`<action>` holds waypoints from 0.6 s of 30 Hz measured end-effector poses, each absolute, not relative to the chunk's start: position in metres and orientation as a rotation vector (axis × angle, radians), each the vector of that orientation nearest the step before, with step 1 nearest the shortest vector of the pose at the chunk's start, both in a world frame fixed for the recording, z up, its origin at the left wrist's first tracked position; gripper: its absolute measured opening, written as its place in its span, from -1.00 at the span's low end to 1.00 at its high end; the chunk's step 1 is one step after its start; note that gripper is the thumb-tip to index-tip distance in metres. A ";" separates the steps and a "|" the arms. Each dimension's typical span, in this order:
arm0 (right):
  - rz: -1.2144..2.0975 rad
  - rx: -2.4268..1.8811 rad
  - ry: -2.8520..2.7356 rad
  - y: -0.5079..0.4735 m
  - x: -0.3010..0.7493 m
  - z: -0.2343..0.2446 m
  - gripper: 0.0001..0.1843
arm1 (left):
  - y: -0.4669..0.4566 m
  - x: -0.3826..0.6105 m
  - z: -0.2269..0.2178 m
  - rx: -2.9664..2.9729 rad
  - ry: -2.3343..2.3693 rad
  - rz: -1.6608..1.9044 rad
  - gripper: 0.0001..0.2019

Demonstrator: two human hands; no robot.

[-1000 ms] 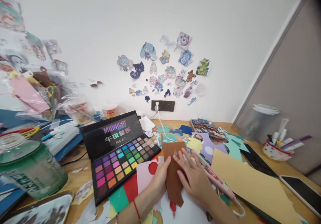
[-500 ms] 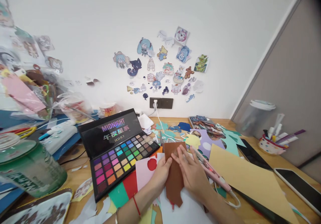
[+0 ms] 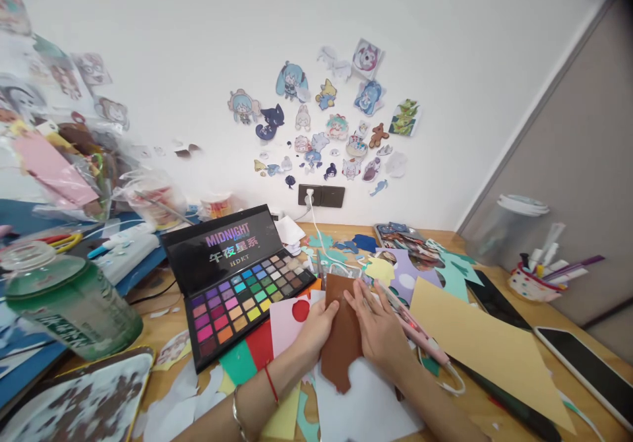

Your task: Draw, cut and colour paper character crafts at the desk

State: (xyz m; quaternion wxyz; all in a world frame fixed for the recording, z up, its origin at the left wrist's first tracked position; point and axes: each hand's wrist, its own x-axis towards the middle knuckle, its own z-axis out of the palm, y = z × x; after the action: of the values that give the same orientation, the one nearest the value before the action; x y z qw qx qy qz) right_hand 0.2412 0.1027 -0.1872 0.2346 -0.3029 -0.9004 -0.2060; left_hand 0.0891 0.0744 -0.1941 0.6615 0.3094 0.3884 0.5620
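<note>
A brown sheet of craft paper (image 3: 341,336) lies on a pile of coloured paper in the middle of the desk. My left hand (image 3: 316,328) rests on its left edge with the fingers flat. Along the sheet's right side my right hand (image 3: 378,326) presses down, fingers stretched and spread. Neither hand grips anything. To the left stands an open eyeshadow palette (image 3: 242,290) with many coloured pans. A pink pen-shaped tool (image 3: 420,336) with a white cable lies just right of my right hand.
A green lidded jar (image 3: 69,303) stands at the left. A large tan paper sheet (image 3: 484,356) covers the right part of the wooden desk (image 3: 153,336). A dark tablet (image 3: 588,369) and a pen cup (image 3: 537,280) sit far right. Stickers cover the wall above a socket (image 3: 321,195).
Both hands stay flat on the brown sheet and have shifted only slightly along it. The camera has moved a little, so the desk appears shifted in the picture.
</note>
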 end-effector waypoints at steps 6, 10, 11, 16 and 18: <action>-0.543 -0.760 -2.377 0.100 0.242 -0.182 -0.27 | 0.071 0.090 -0.191 0.692 0.908 1.257 -0.67; -0.492 -0.696 -2.346 0.099 0.242 -0.177 -0.26 | 0.071 0.091 -0.189 0.671 0.907 1.254 -0.68; -0.468 -0.681 -2.341 0.099 0.243 -0.177 -0.27 | 0.070 0.091 -0.188 0.670 0.907 1.254 -0.68; -0.165 -0.682 -2.211 0.098 0.245 -0.179 -0.39 | 0.071 0.091 -0.189 0.684 0.918 1.268 -0.70; 0.143 -0.865 -2.000 0.099 0.246 -0.179 -0.50 | 0.072 0.090 -0.192 0.685 0.930 1.298 -0.70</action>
State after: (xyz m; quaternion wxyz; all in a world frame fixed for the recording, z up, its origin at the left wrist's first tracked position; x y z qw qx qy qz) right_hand 0.2463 0.0992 -0.1786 0.4609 -0.3514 -0.8128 0.0582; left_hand 0.0899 0.0723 -0.1921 0.6457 0.3010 0.4087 0.5704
